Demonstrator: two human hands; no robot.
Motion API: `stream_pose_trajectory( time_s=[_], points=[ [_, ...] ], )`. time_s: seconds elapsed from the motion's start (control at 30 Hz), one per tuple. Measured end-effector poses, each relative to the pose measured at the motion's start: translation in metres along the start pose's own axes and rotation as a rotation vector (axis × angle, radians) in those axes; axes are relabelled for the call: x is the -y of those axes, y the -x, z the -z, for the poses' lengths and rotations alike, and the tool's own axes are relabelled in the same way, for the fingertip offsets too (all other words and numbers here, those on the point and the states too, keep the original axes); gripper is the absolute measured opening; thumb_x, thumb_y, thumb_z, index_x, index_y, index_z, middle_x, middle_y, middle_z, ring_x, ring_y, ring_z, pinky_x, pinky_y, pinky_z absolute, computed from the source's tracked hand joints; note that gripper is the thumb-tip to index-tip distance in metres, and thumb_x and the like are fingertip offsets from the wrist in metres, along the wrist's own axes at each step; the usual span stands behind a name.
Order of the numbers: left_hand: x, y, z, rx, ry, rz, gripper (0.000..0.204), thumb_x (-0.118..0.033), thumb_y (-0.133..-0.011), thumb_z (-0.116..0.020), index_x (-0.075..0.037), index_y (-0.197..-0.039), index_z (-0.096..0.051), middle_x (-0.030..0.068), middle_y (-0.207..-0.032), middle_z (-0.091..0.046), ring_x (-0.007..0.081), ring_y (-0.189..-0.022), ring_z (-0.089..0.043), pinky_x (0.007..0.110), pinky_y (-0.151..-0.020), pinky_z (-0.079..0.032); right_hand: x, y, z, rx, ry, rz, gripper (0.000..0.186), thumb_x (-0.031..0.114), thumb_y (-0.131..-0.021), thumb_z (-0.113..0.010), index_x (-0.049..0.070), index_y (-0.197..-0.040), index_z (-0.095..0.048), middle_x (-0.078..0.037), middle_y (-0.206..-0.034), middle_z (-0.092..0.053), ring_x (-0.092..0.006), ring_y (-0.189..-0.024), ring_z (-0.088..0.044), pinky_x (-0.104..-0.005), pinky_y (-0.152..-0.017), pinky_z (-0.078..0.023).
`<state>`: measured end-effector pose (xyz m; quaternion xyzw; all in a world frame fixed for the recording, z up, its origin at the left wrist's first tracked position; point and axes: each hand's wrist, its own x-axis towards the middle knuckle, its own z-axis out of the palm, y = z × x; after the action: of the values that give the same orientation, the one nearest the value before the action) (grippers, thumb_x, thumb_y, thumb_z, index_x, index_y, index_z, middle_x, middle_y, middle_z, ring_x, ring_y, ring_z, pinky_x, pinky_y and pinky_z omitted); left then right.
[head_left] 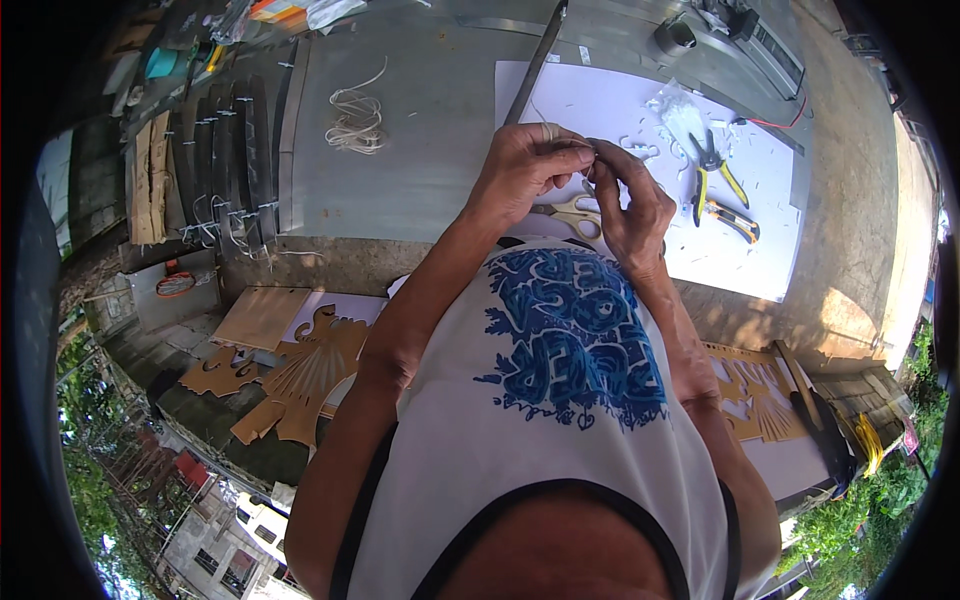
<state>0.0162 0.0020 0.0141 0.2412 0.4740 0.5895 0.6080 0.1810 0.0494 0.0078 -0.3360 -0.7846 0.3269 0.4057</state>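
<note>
Hands together at upper centre of frame: left hand (530, 170) and right hand (637, 207) meet at the fingertips, both pinched on a thin pale cord (541, 116), which also runs up past the left knuckles; fine detail of the grip is too small to tell. Both are above the near part of the grey table (430, 85), by the left part of a white sheet (740, 262). Scissors (557, 210) with beige handles lie just below the hands, partly covered. On the sheet, right of the hands: clear plastic bag (677, 110), pliers (708, 158) with black and yellow handles, orange-and-black cutter (733, 222) near them, small scraps scattered about. Dark rod (537, 65) slants from the top edge down to the left hand. Loose coil of pale cord (355, 125) at upper left of centre; dark strips (225, 160) bound in a row at far left. Brown cut-out panels (318, 360) at lower left, more patterned brown pieces (760, 395) at lower right. Writing: white shirt (500, 440) bears large, stylised blue lettering across the front, upside down in the frame, with a smaller dark script line under it. Any marking on the tools is too small to read.
</note>
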Motion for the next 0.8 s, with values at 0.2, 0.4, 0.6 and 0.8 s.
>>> stream_pose_trajectory(
  time_s=[0.2,0.4,0.6,0.8],
  points=[
    [0.008,-0.003,0.003,-0.026,0.057,0.008,0.016,-0.007,-0.088,-0.076,0.005,-0.098,-0.073,0.0089,-0.081,-0.069,0.0062,-0.057,-0.051,0.021,-0.046,-0.034,0.004,0.004,-0.002,0.022,-0.042,-0.033,0.031,-0.009,-0.089,-0.062,0.001,-0.118,-0.068,-0.018,-0.107,-0.074,-0.0261,-0.088,-0.076,-0.0331,-0.076,-0.06],
    [0.015,-0.004,0.005,-0.072,0.066,0.001,0.016,-0.007,-0.088,-0.076,0.005,-0.098,-0.073,0.0086,-0.081,-0.069,0.0067,-0.057,-0.051,0.021,-0.047,-0.034,0.004,0.0,0.0,0.089,-0.065,-0.042,0.028,-0.007,-0.091,-0.059,-0.001,-0.117,-0.068,-0.018,-0.107,-0.073,-0.0259,-0.088,-0.075,-0.035,-0.077,-0.06],
    [0.004,-0.002,0.005,-0.095,0.076,0.089,0.019,-0.013,-0.091,-0.074,0.005,-0.096,-0.073,0.0107,-0.082,-0.071,0.0117,-0.06,-0.062,0.021,-0.045,-0.037,0.008,-0.009,0.002,0.106,-0.114,-0.213,0.018,0.003,-0.093,-0.066,0.0,-0.109,-0.071,-0.015,-0.095,-0.076,-0.0224,-0.082,-0.075,-0.0325,-0.074,-0.059],
    [0.004,0.0,0.002,-0.137,0.049,0.115,0.021,-0.017,-0.092,-0.074,0.004,-0.095,-0.073,0.0124,-0.086,-0.074,0.0171,-0.065,-0.073,0.02,-0.044,-0.037,0.002,-0.011,-0.001,0.086,-0.069,-0.236,0.015,0.01,-0.09,-0.074,0.0,-0.101,-0.073,-0.012,-0.086,-0.076,-0.0195,-0.074,-0.075,-0.0303,-0.068,-0.059]
  ],
)
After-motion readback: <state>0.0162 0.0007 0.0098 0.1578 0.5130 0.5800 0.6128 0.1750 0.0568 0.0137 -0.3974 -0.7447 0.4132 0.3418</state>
